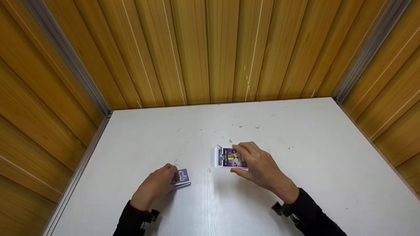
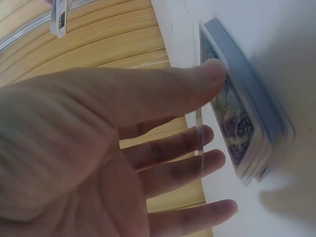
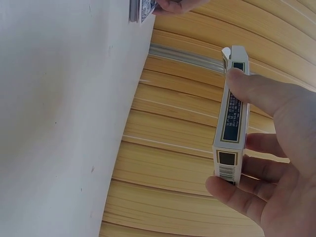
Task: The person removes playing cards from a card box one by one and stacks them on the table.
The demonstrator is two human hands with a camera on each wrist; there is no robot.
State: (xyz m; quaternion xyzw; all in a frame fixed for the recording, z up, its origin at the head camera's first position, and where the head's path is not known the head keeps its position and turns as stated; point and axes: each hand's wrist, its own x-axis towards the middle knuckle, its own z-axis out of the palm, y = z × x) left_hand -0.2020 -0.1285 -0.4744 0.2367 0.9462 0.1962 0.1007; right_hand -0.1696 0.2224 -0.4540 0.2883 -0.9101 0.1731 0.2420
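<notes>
A deck of blue-and-white patterned playing cards (image 1: 183,176) lies on the white table at the front left. My left hand (image 1: 159,182) is over its left end. In the left wrist view the thumb (image 2: 215,74) is right at the deck's edge and the other fingers (image 2: 197,163) stretch out spread apart. My right hand (image 1: 257,164) grips a card box (image 1: 233,157) with a purple and yellow face, raised above the table. In the right wrist view the thumb presses one side of the box (image 3: 232,113), fingers round the other, and a flap stands open at its far end.
The white table (image 1: 147,137) carries small dark marks and scuffs. Yellow wood-look panels (image 1: 220,52) rise behind it and at both sides, with metal posts (image 1: 75,62) at the corners.
</notes>
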